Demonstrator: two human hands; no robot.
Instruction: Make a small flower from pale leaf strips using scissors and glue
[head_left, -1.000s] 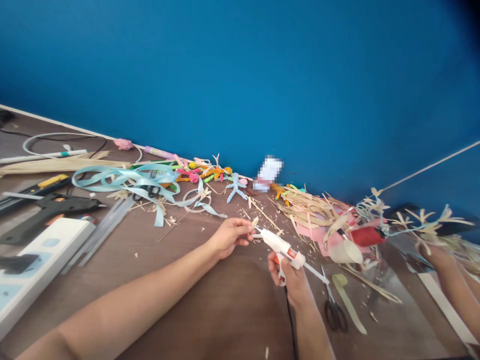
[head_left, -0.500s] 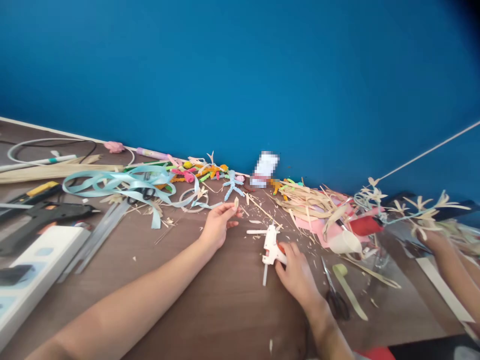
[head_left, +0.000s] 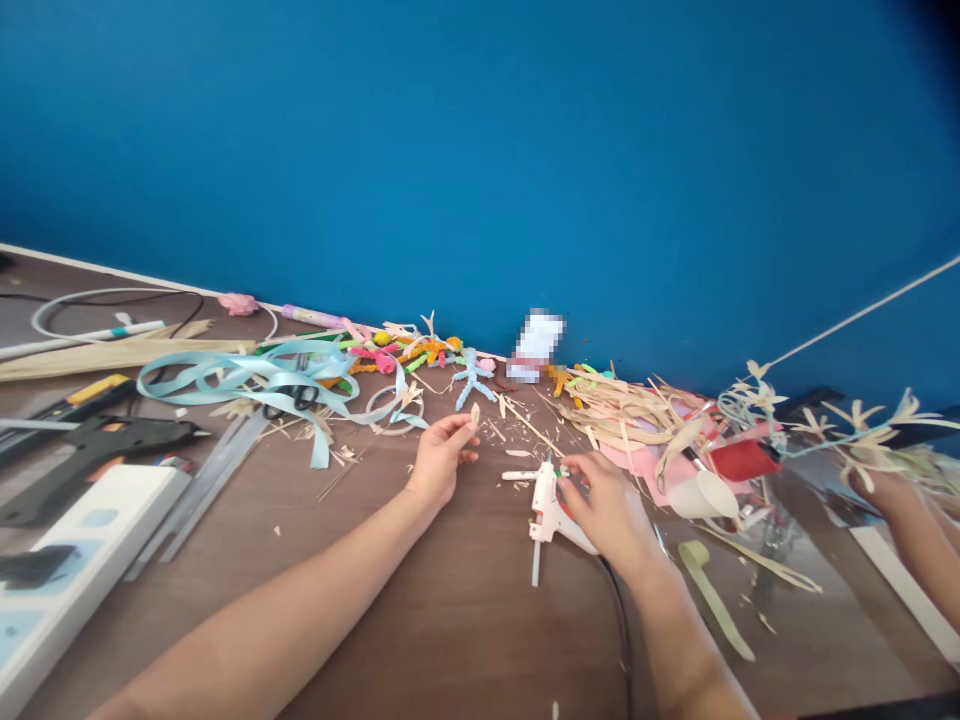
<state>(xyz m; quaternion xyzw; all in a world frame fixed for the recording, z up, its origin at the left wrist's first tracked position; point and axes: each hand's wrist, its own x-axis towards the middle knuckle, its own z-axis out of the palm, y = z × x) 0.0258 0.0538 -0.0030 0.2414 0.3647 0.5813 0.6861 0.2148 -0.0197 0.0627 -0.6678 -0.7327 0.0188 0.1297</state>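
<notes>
My left hand point(head_left: 441, 458) rests on the brown table point(head_left: 420, 610) and pinches a small pale leaf strip point(head_left: 475, 412) upright between its fingertips. My right hand point(head_left: 609, 503) lies over the handle of a white glue gun point(head_left: 545, 506) that stands on the table with its nozzle pointing away; the fingers curl loosely around it. A black cord point(head_left: 619, 620) runs from the gun back along my right arm.
Light blue ribbon point(head_left: 255, 372), colourful pipe-cleaner shapes point(head_left: 420, 350), dried leaf strips point(head_left: 630, 405) and pink paper lie along the blue wall. A black glue gun point(head_left: 97, 445) and a white power strip point(head_left: 67, 550) sit left. Another person's arm point(head_left: 911, 535) works at right.
My right hand lowered the white glue gun from the leaf strip and stood it on the table. My left hand drew the strip back toward the wall.
</notes>
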